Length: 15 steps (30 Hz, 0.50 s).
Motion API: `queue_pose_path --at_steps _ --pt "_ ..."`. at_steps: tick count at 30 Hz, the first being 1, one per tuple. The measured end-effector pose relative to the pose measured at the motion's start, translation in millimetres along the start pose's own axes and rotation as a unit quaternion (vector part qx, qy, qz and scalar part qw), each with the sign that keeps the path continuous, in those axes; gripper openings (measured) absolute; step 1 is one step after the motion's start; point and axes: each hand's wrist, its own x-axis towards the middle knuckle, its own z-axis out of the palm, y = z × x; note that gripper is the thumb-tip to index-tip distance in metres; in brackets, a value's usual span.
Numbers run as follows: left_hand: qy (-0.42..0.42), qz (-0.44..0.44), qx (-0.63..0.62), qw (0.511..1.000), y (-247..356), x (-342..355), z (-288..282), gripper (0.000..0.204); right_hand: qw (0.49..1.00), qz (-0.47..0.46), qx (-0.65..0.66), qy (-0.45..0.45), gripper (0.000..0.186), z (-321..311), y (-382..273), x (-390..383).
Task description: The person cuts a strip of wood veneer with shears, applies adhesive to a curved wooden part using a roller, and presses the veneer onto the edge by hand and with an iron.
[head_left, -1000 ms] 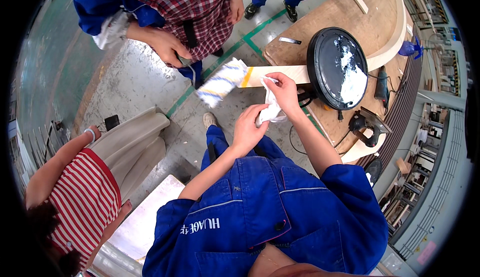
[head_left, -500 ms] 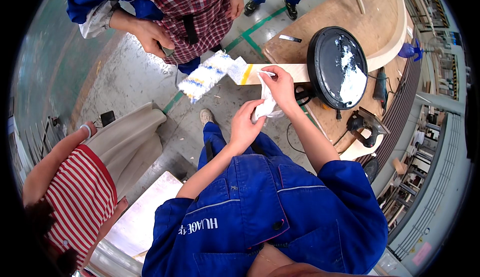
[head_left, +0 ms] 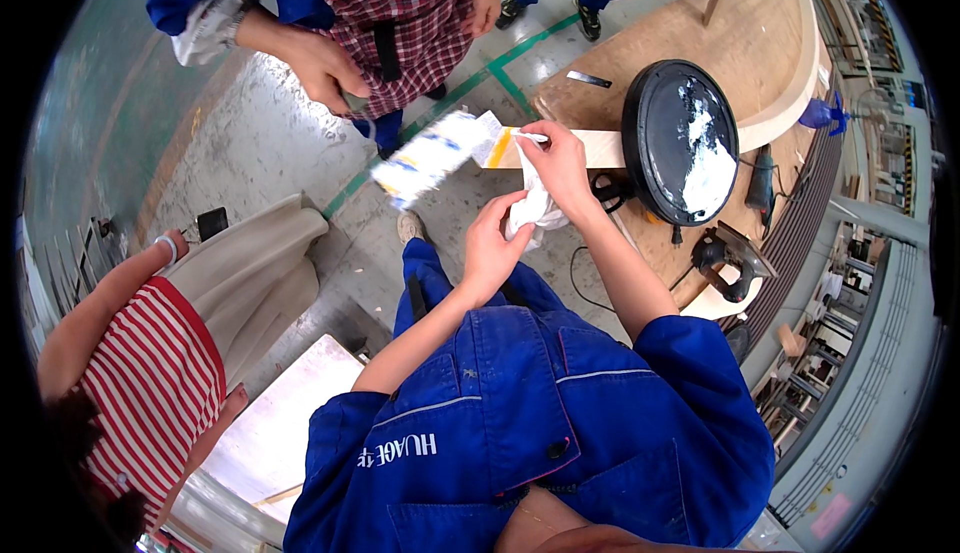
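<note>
White crumpled cloth, apparently light and limp, hangs left of the round black disc; the left hand pinches the cloth's near end, the right hand its far edge, both sensible holds.

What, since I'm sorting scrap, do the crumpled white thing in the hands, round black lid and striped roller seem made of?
White thing: matte, perhaps cloth or paper, from its soft folds. Lid: probably plastic, semi-gloss, from its shiny black face and raised rim. Roller: possibly matte fibre pile; fuzzy-looking, but blurred.
</note>
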Motion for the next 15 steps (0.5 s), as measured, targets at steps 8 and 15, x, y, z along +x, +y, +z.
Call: queue_pose_path --at_steps 8,15 --pt "-0.012 -0.043 -0.025 0.999 -8.8 3.9 2.3 0.043 0.996 -0.065 -0.065 0.013 0.017 1.3 -7.1 6.3" --pt "-0.014 -0.058 -0.052 0.997 -9.8 3.0 2.0 0.042 0.989 -0.088 -0.12 0.019 0.015 4.4 -11.9 7.7"
